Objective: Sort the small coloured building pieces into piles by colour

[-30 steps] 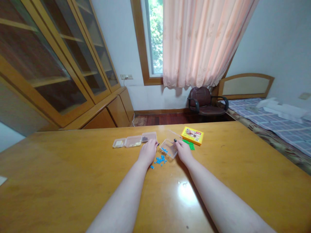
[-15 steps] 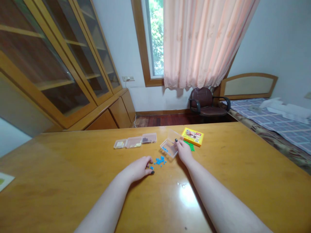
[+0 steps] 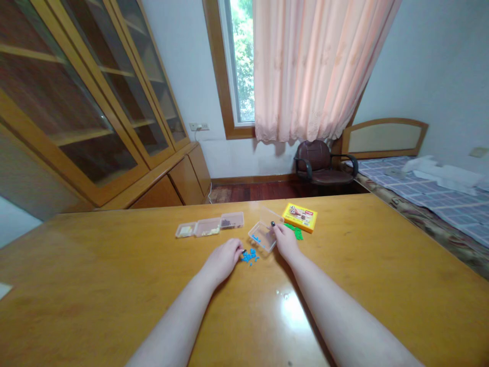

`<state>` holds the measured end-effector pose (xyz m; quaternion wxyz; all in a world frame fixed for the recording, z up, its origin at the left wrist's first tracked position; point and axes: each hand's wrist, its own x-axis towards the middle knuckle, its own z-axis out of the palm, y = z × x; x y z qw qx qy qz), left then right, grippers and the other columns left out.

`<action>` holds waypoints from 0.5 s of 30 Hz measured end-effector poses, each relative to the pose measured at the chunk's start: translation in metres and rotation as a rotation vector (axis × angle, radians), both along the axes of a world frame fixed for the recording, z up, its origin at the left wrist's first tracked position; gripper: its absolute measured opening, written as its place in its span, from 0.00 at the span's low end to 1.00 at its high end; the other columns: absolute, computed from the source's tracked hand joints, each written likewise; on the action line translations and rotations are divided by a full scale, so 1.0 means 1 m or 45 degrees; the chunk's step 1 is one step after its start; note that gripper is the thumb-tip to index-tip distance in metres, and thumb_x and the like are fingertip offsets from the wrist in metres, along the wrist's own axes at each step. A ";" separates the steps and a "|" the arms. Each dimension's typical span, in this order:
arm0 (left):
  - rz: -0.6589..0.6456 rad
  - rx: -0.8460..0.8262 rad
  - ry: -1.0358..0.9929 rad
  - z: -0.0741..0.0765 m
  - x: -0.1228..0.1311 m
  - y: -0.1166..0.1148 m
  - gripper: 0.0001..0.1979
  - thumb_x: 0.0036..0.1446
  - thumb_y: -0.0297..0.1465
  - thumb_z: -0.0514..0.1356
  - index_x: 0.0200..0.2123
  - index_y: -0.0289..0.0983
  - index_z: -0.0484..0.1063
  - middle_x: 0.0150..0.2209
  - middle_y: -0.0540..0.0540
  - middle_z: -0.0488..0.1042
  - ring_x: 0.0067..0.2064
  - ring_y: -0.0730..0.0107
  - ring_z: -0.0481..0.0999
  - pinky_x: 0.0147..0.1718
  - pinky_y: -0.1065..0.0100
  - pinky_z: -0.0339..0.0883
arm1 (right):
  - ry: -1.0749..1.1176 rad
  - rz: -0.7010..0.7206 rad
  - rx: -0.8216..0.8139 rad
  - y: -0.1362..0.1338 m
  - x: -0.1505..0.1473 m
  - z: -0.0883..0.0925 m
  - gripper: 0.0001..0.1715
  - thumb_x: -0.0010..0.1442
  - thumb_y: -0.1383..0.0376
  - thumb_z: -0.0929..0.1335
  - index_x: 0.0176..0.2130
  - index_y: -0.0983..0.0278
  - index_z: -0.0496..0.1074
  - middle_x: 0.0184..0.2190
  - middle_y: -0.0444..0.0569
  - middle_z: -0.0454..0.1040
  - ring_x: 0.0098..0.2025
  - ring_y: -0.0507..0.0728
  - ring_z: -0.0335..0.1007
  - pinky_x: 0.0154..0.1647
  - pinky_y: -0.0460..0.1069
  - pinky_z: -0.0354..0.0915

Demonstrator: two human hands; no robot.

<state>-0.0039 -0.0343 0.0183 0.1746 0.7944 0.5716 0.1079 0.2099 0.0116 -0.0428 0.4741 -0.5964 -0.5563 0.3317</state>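
Note:
My right hand (image 3: pixel 286 241) grips the right side of a clear plastic box (image 3: pixel 272 246), which is tilted, with its hinged lid raised behind. A few small blue bricks (image 3: pixel 255 238) lie inside the box. My left hand (image 3: pixel 227 257) has thumb and fingers pinched together at the left edge of a loose pile of small blue bricks (image 3: pixel 250 256) on the table. Whatever is between those fingertips is hidden. Behind my right hand, several green pieces (image 3: pixel 296 232) lie in front of a yellow cardboard box (image 3: pixel 300 217).
Left of the hands, three shallow clear boxes stand in a row: one with pale contents (image 3: pixel 186 230), one with cream pieces (image 3: pixel 208 228), one with dark pieces (image 3: pixel 232 220). All are on the wooden table (image 3: pixel 95 285). An armchair (image 3: pixel 321 160) stands beyond its far edge.
My left thumb and fingers have closed and moved up to the pile. A blue brick that lay between them no longer shows. My right hand still holds the clear box.

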 end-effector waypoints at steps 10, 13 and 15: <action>0.106 0.181 0.178 0.009 0.029 -0.005 0.19 0.59 0.31 0.53 0.54 0.33 0.64 0.53 0.37 0.70 0.54 0.56 0.69 0.53 0.58 0.60 | 0.080 -0.085 0.000 0.003 0.006 0.000 0.25 0.58 0.50 0.59 0.31 0.65 0.75 0.30 0.50 0.77 0.33 0.58 0.71 0.34 0.48 0.61; 0.153 0.057 0.289 -0.013 0.029 -0.020 0.27 0.59 0.37 0.53 0.59 0.30 0.59 0.60 0.32 0.61 0.60 0.50 0.62 0.56 0.54 0.57 | 0.119 -0.142 -0.011 0.003 0.007 0.002 0.27 0.58 0.48 0.59 0.31 0.65 0.75 0.30 0.51 0.78 0.34 0.58 0.71 0.36 0.49 0.62; 0.135 -0.007 0.313 -0.029 0.033 -0.026 0.35 0.57 0.42 0.55 0.63 0.30 0.51 0.65 0.30 0.49 0.65 0.47 0.52 0.60 0.50 0.50 | 0.117 -0.149 -0.005 0.003 0.007 0.003 0.27 0.57 0.48 0.59 0.31 0.65 0.75 0.30 0.51 0.78 0.35 0.58 0.72 0.36 0.49 0.62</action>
